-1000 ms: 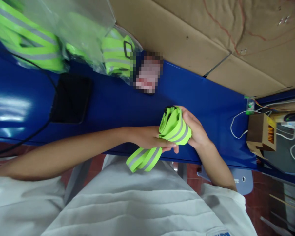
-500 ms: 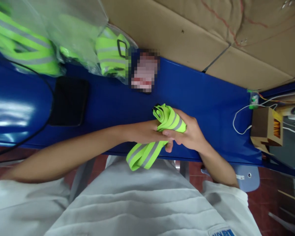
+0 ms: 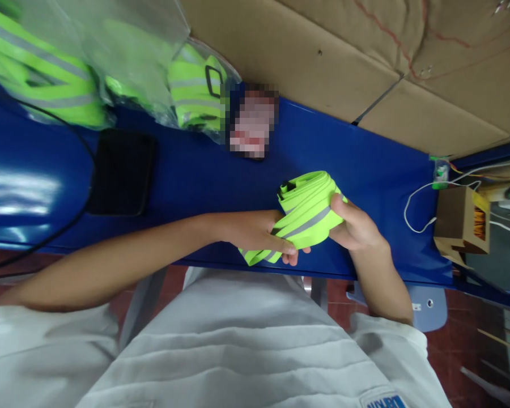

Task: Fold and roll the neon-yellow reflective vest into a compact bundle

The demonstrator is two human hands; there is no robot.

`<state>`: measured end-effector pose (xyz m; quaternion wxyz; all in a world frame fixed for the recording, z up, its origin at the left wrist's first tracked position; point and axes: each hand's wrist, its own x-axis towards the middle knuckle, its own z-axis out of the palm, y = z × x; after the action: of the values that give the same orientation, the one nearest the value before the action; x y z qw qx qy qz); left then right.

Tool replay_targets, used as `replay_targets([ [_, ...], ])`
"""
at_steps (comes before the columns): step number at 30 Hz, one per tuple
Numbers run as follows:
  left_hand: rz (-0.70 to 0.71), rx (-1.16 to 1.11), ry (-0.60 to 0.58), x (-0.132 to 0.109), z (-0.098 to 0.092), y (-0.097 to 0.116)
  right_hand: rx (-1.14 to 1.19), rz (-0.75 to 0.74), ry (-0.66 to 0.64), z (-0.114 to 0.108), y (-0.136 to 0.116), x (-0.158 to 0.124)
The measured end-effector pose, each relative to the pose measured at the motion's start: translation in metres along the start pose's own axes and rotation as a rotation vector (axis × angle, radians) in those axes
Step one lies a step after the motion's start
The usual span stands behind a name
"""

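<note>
A neon yellow-green band with grey stripes (image 3: 312,212) is partly rolled and held between both hands above the blue table's front part. My right hand (image 3: 357,224) grips the right side of the roll, thumb on top, its other fingers hidden behind. My left hand (image 3: 266,232) is closed on the band's lower left part, thumb across it. A short folded length of the band hangs beneath my left hand, over the table's front edge. Black pieces show at the roll's upper left end.
On the blue table (image 3: 187,181) lie a black flat object (image 3: 121,173) and a blurred-out item (image 3: 254,122). Clear bags with similar green bands (image 3: 195,93) fill the back left. Cardboard (image 3: 323,62) stands along the back. At right are a small open box (image 3: 461,218) and a white cable (image 3: 405,212).
My right hand has moved right and turned with the roll, which now shows wider, looser layers. The hanging length below my left hand is shorter and higher.
</note>
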<state>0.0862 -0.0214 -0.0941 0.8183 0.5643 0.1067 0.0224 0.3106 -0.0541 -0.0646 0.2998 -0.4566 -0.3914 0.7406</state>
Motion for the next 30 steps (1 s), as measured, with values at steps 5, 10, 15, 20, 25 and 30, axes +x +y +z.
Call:
replay_targets([
  [5, 0.046, 0.123, 0.012, -0.007, 0.005, 0.011, -0.104, -0.043, 0.119, -0.001, 0.005, 0.008],
  [10, -0.007, 0.202, 0.031, -0.008, -0.003, 0.005, -0.187, -0.085, 0.202, 0.003, 0.015, 0.019],
  [15, 0.016, 0.097, 0.043, -0.005, -0.019, 0.000, -0.015, -0.093, 0.206, 0.000, 0.008, 0.017],
  [20, 0.079, 0.167, 0.158, -0.001, -0.021, 0.003, -0.069, -0.095, 0.192, 0.001, 0.006, 0.013],
  [25, 0.190, 0.285, 0.207, 0.002, -0.021, -0.005, -0.466, -0.437, 0.420, 0.009, 0.012, 0.008],
  [30, 0.099, 0.192, 0.237, 0.003, -0.022, -0.002, -0.676, -0.521, 0.263, 0.004, 0.012, 0.004],
])
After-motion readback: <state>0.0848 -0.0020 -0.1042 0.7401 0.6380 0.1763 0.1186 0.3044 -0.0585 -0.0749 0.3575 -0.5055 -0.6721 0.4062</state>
